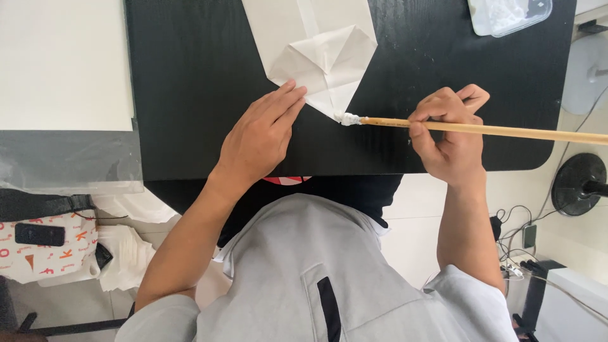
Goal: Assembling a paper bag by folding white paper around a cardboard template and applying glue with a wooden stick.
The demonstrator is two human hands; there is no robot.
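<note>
The right hand (451, 136) is closed around a long wooden brush (481, 129). Its white tip touches the folded corner of the white paper (320, 54), at about 9 o'clock from this hand. The left hand (261, 135) lies flat with fingers together, the fingertips pressing the paper edge. The paper rests on the black table (190, 95). A clear plastic container (510, 14) stands at 1 o'clock.

Grey short-sleeved shirt, black-trimmed pocket
</note>
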